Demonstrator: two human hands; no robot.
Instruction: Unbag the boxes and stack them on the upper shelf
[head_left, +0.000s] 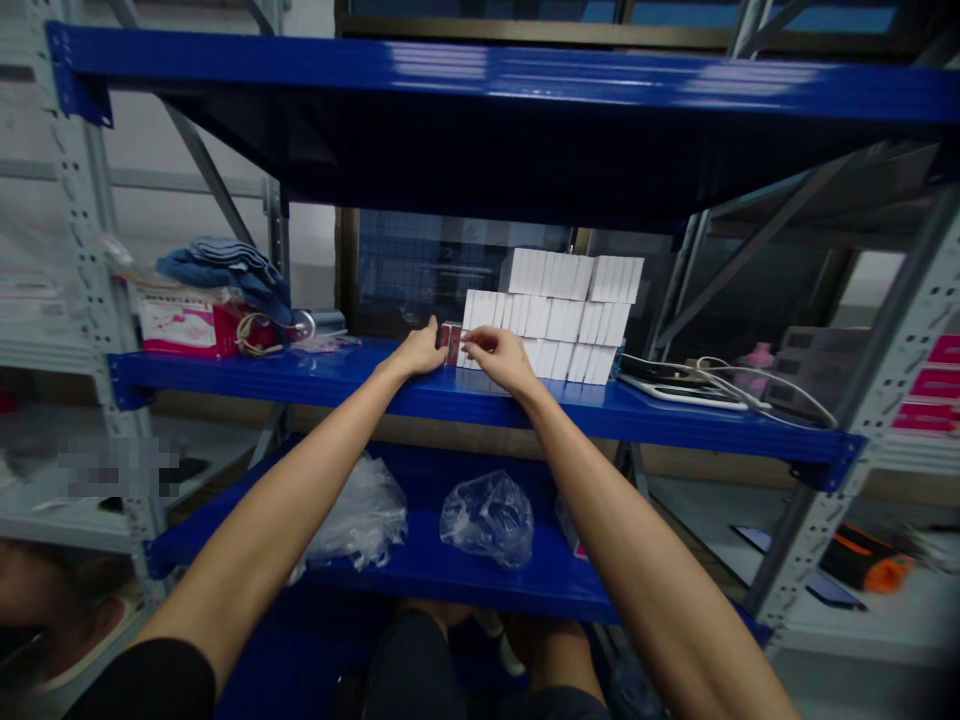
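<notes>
A blue metal shelf (360, 385) carries a stack of white boxes (559, 315), a pink-and-white carton (180, 325) at its left end, and white cables (720, 385) at its right.

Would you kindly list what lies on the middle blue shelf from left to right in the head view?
Pink box with folded blue cloth on top → left hand → small red box → right hand → stack of white boxes → white cables.

White boxes (559, 315) — one small red box (451, 343) (white-edged) — on a blue shelf (360, 385).
</notes>
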